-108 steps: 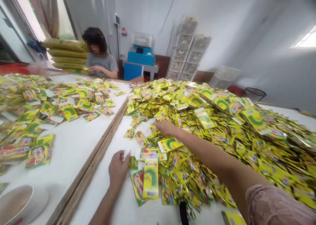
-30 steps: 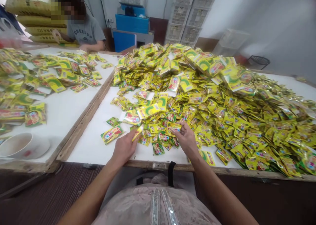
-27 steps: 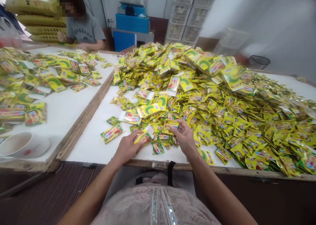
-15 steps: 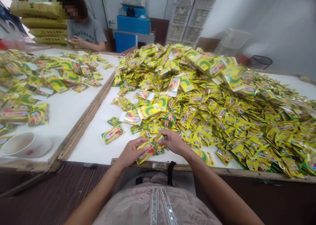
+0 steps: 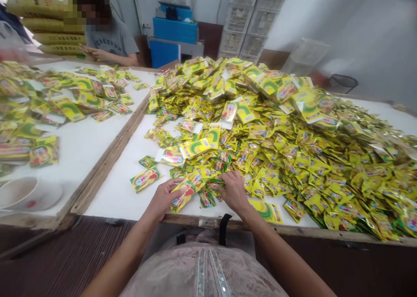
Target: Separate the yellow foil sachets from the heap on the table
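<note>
A big heap of yellow-green sachets (image 5: 280,127) covers the white table (image 5: 117,197) in front of me. My left hand (image 5: 162,199) is closed on a small stack of sachets (image 5: 182,194) at the near edge of the heap. My right hand (image 5: 232,191) rests knuckles up on loose sachets beside it, its fingers curled onto a small sachet (image 5: 215,185). A single larger sachet (image 5: 145,178) lies alone to the left of my left hand.
A second white table (image 5: 84,145) on the left carries more sachets (image 5: 48,110) and a white bowl (image 5: 22,193). Another person (image 5: 107,38) sits at its far end by stacked yellow sacks (image 5: 42,25). Blue boxes (image 5: 176,29) and white crates (image 5: 247,23) line the wall.
Both hands came back from the far side of the heap to the near edge. My left hand gathered sachets into a stack, and my right hand moved down onto the loose sachets beside it.
</note>
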`<state>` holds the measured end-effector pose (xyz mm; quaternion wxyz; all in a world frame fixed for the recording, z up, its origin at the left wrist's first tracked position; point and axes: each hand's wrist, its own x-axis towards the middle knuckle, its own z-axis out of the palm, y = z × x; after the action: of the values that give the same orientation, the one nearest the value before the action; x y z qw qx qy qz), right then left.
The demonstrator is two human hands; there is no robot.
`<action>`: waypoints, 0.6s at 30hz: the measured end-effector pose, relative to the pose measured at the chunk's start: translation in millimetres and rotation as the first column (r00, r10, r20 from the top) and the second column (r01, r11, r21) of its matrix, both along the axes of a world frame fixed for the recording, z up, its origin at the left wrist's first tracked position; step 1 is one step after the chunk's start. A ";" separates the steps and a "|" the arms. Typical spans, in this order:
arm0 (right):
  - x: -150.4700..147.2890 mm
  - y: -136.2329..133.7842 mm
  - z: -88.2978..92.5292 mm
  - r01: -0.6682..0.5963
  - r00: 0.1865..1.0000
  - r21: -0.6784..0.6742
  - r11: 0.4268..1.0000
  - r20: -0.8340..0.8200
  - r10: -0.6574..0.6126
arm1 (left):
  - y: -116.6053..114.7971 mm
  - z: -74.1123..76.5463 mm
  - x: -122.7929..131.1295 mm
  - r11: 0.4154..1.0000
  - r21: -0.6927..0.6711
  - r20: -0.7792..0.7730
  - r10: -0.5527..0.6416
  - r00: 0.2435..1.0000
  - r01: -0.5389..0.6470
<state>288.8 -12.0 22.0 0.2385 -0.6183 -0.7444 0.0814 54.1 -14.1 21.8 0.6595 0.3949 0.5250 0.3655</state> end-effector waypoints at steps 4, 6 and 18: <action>-1.9 5.2 10.5 -0.053 0.880 -0.125 0.991 -0.475 -0.013 | -0.1 -2.6 -0.7 0.996 0.091 -0.108 -0.014 0.994 0.024; -5.3 9.3 15.5 -0.116 0.784 -0.196 0.974 -0.620 -0.031 | -0.3 -3.3 0.6 0.993 0.111 -0.112 -0.029 0.993 0.041; -34.3 16.7 24.9 -0.249 0.867 -0.236 0.939 -0.486 0.108 | -4.9 -2.9 13.1 0.999 0.043 0.022 -0.028 0.999 0.027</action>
<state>254.5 4.7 46.9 0.3081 -0.5365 -0.6994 0.3578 67.2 -19.0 18.8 0.6618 0.4119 0.5042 0.3716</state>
